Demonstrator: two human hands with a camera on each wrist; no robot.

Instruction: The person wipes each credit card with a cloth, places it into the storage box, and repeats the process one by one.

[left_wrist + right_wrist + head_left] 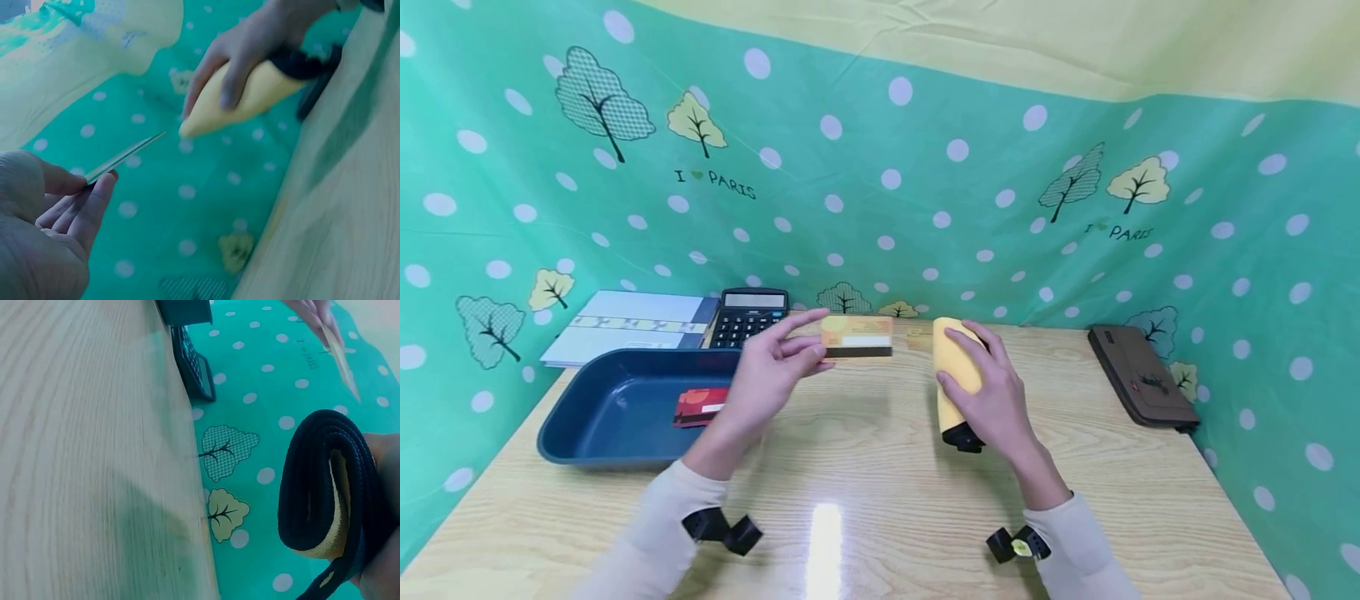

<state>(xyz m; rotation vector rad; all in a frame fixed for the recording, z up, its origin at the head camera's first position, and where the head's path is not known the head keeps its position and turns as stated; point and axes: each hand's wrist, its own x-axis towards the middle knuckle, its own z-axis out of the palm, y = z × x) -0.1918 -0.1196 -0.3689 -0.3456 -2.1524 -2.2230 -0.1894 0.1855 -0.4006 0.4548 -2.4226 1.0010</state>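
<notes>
Between thumb and fingers, my left hand (772, 358) pinches a yellow-orange card (856, 337) with a dark stripe and a white strip, raised above the table. In the left wrist view the card (128, 156) appears nearly edge-on. My right hand (996, 392) grips a folded yellow cloth (955, 367) with black edging, also held off the table. Its rolled layers and dark border (312, 481) face the right wrist camera. The card and the cloth are apart. Behind my left wrist, red cards (700, 406) lie in a blue tray (617, 454), partly hidden by the arm.
A black calculator (748, 312) stands behind the tray, beside white-and-blue folders or books (632, 321). At the right of the wooden table (887, 500) lies a brown zipped wallet (1142, 375). A green dotted curtain (865, 192) hangs along the back and sides.
</notes>
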